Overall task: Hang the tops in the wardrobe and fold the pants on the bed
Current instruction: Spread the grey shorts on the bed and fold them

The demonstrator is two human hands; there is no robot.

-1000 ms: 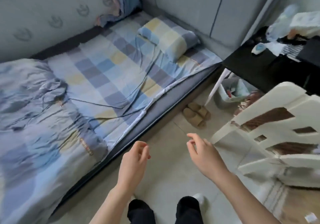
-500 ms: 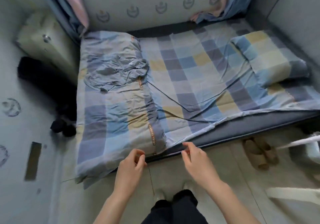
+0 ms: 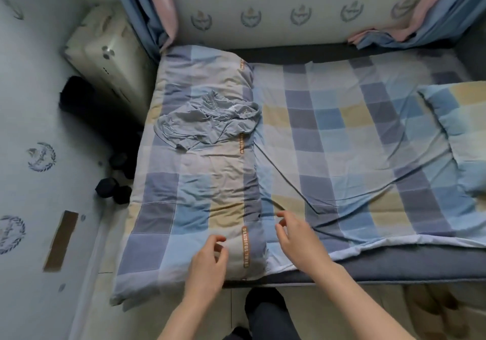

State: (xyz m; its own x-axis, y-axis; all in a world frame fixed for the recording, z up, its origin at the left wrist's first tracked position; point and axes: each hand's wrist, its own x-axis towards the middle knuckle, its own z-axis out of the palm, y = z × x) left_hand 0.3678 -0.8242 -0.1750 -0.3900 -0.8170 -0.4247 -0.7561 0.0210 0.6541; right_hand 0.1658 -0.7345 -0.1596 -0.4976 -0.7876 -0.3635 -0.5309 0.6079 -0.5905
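Observation:
A crumpled grey-blue garment [image 3: 207, 122] lies on the folded checked quilt [image 3: 189, 200] at the left end of the bed [image 3: 349, 155]. Whether it is a top or pants I cannot tell. My left hand [image 3: 207, 263] hovers over the quilt's near edge with loosely curled fingers, holding nothing. Just to its right, my right hand [image 3: 297, 237] hangs above the sheet, fingers relaxed and empty. Both hands are well short of the garment.
A checked pillow [image 3: 457, 129] lies at the bed's right end. Blue and pink curtains [image 3: 155, 10] hang at the back corners. A white appliance [image 3: 105, 58] and dark dumbbells [image 3: 114, 189] sit left of the bed. Slippers [image 3: 434, 310] lie on the floor.
The view has swung left and closer to the bed. Both hands have moved forward from above the floor to above the bed's near edge.

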